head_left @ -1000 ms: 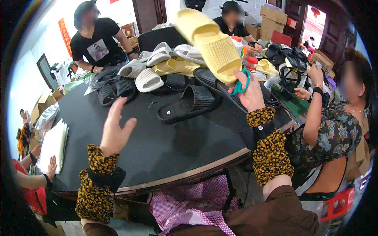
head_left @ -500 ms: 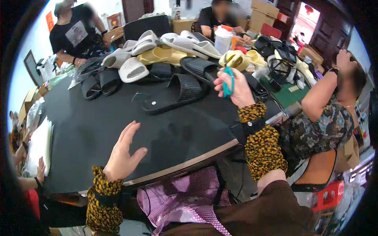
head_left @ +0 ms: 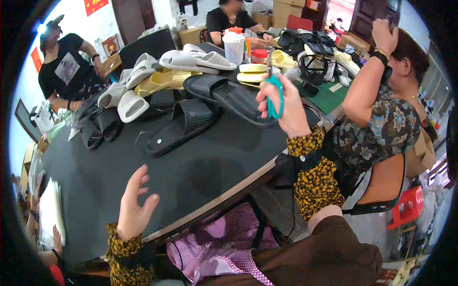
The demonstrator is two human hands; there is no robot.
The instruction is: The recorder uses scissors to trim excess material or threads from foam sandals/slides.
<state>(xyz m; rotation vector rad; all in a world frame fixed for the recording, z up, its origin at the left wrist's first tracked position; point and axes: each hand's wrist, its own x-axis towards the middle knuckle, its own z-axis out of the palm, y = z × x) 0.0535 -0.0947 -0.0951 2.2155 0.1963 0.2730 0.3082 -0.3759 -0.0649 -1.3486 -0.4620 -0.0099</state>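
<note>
My right hand (head_left: 291,112) grips scissors with teal handles (head_left: 277,102), their blades pointing up and away from me. Just left of that hand, a black slide slipper (head_left: 229,97) lies beside the pile. Held over the near part of the dark table (head_left: 109,181), my left hand (head_left: 136,202) is empty, its fingers apart and thumb out. Between the hands and a little farther off, a single black slipper (head_left: 179,126) rests with its ribbed strap up. Behind it are heaped white slippers (head_left: 133,106), yellow slippers (head_left: 164,81) and more black slippers (head_left: 100,126).
A white bottle with a red lid (head_left: 234,45) and a red-lidded jar (head_left: 260,56) stand behind the pile. Black straps and bags (head_left: 317,50) crowd the far right. A stack of clear plastic bags (head_left: 50,212) lies at left. People sit or stand around the table, one close on my right.
The view has shifted, so the table and slippers appear farther left. My right hand, still holding the scissors, now appears beside the black slipper. My left hand stays open.
</note>
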